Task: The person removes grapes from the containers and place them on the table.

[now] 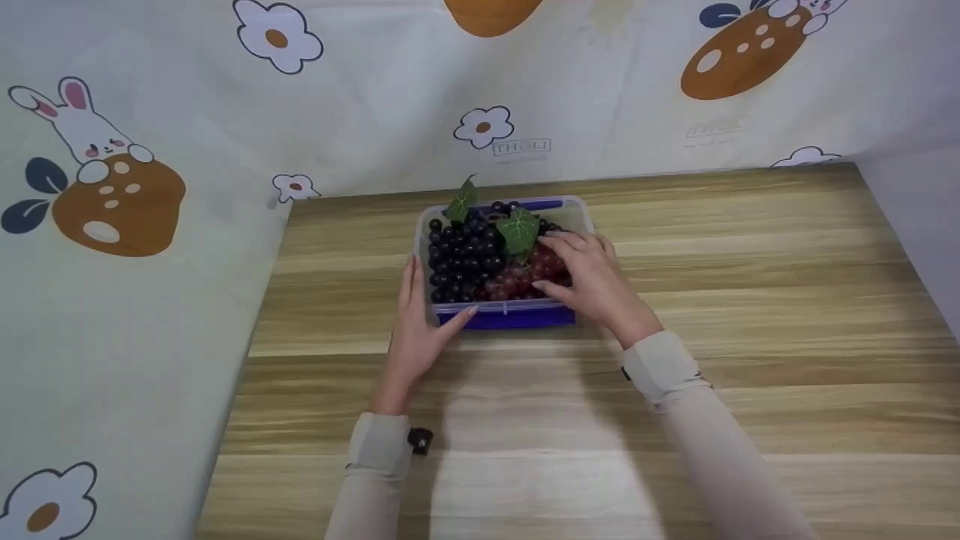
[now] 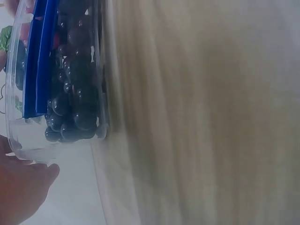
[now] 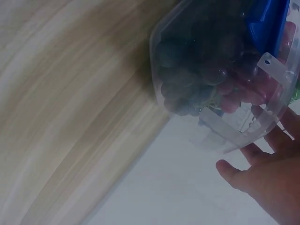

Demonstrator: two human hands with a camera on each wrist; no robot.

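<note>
A clear plastic container (image 1: 506,306) with blue clips stands on the table, filled with fake grapes. Dark grapes (image 1: 461,259) fill its left part, and a bunch of red grapes (image 1: 514,281) lies at the right front. Two green leaves (image 1: 519,231) stick up above the fruit. Along the container's left side and front corner, my left hand (image 1: 420,330) rests with straight fingers and the thumb spread. My right hand (image 1: 592,281) reaches over the right rim onto the red grapes, fingers and thumb apart and loosely bent. Its fingertips are partly hidden behind the container (image 3: 225,84) in the right wrist view.
The wooden table (image 1: 750,300) extends to the right and in front of the container. A printed cloth (image 1: 390,97) with rabbits and flowers hangs behind the table and along its left side.
</note>
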